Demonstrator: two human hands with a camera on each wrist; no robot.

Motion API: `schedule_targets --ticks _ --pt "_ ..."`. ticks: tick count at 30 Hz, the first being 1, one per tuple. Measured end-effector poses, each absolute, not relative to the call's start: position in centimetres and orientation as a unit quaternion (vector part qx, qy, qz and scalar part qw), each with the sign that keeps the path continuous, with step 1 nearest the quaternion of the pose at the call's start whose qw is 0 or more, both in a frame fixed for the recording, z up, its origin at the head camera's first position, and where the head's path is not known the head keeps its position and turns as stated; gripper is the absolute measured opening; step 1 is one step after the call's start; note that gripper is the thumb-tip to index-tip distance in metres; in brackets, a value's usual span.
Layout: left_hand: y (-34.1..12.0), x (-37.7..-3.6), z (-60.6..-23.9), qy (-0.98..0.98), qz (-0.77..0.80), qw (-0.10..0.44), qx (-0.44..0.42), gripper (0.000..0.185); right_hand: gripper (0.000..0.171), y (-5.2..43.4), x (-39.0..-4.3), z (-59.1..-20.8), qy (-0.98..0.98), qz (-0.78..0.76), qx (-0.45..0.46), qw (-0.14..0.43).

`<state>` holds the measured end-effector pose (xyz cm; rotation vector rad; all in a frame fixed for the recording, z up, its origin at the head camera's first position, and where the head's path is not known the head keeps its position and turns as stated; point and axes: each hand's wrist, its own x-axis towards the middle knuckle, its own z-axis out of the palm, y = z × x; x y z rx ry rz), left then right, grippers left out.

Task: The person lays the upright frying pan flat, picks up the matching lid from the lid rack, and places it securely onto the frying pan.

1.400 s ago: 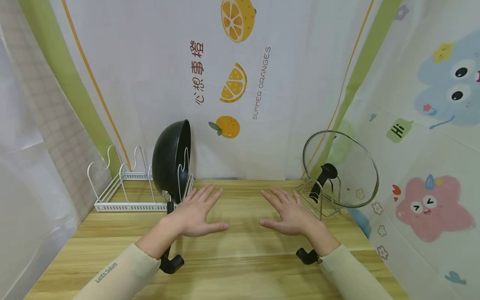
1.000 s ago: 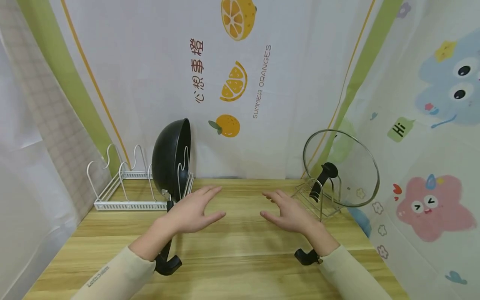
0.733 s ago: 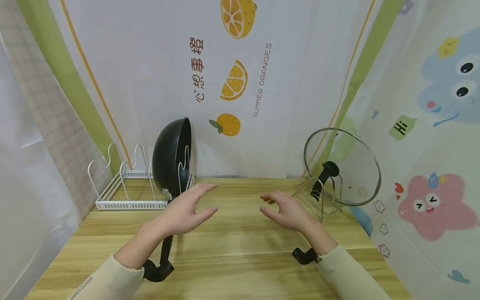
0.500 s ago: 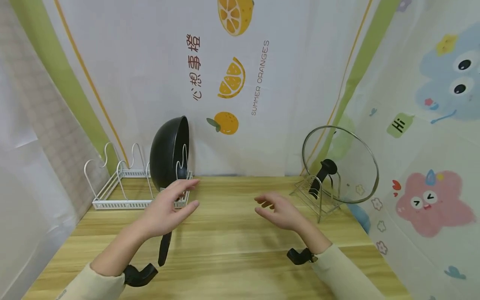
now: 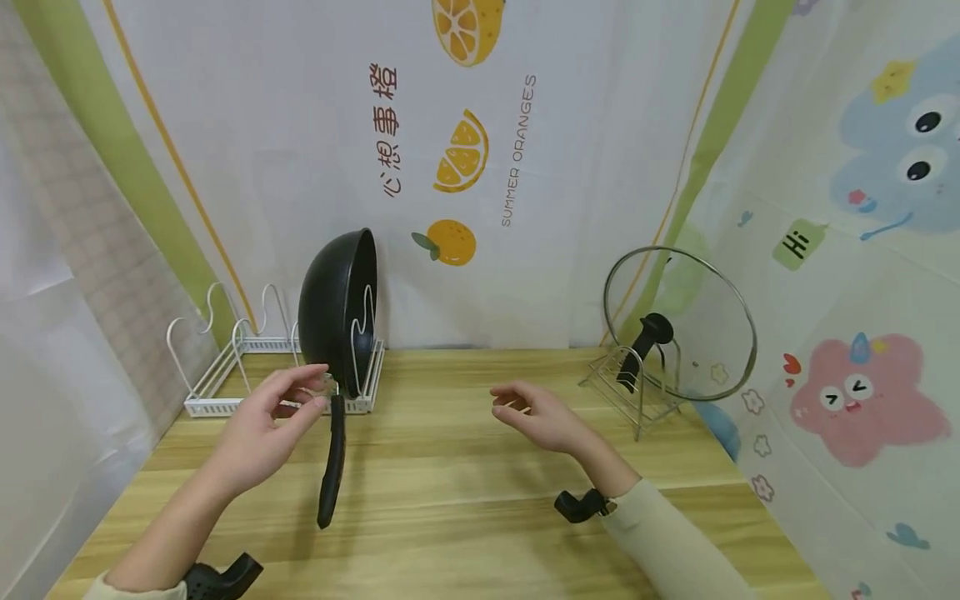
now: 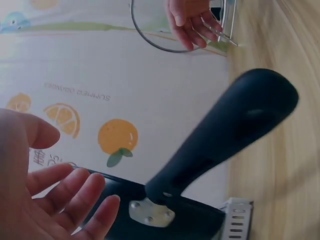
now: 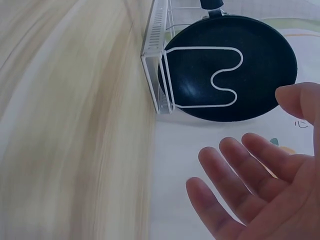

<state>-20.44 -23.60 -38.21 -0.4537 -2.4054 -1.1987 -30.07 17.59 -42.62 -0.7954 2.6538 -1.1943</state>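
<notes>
Head view: black pan (image 5: 339,308) stands upright in a rack (image 5: 225,392), its handle (image 5: 332,462) just beside the loosely spread left hand (image 5: 262,429). Right hand (image 5: 536,417) relaxed, empty. Likely heavy, rigid; grip the handle.

The black frying pan (image 5: 339,307) stands on edge in the rightmost slot of the white wire rack (image 5: 225,392), its hollow facing right. Its long black handle (image 5: 332,460) slopes forward from the rack over the tabletop.

"SUMMER ORANGES" and "心想事橙" on the back wall cloth (image 5: 300,125); "Hi" on the right wall cloth (image 5: 825,275).
</notes>
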Motion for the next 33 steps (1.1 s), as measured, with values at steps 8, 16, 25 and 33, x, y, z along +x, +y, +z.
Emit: schedule_targets --ticks 8,16,25,33 --pt "-24.2 -20.4 -39.6 -0.854 -0.493 0.136 -0.099 0.039 0.045 16.5 -30.4 -43.0 0.87 -0.408 -0.267 0.077" --pt "-24.0 -19.6 -41.5 -0.836 -0.544 0.058 -0.037 0.043 0.043 14.9 -30.6 -42.7 0.851 -0.433 -0.276 0.111" --pt "-23.8 -19.7 -43.2 -0.829 -0.559 0.029 -0.015 0.043 0.043 12.0 -30.3 -42.7 0.833 -0.455 -0.278 0.147" --pt "-23.2 -19.1 -44.0 -0.817 -0.576 -0.018 0.017 0.052 0.041 9.8 -30.1 -42.9 0.836 -0.449 -0.277 0.148"
